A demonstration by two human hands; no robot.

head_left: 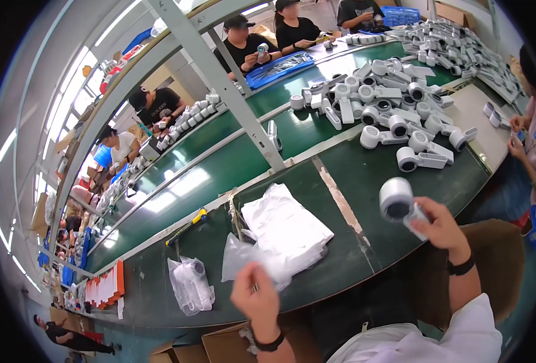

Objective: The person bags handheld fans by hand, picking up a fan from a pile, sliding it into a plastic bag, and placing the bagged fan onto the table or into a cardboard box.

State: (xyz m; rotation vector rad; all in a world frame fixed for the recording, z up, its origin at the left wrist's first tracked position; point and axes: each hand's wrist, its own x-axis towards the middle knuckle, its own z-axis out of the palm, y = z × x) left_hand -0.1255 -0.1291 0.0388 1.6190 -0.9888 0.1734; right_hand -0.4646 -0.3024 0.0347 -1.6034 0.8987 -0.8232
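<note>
Your right grip [440, 226] is clamped on a white round-headed device [396, 198] over the desk [153, 281] at near right. Your left grip [256, 296] is by a clear bag [234, 259], to the left; whether it pinches it, I cannot tell.

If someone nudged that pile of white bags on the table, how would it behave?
The white bags look floppy, judging by their creased, uneven edges. Lying thin and flat, they're probably light. Their glossy sheen suggests they might slide apart.
</note>
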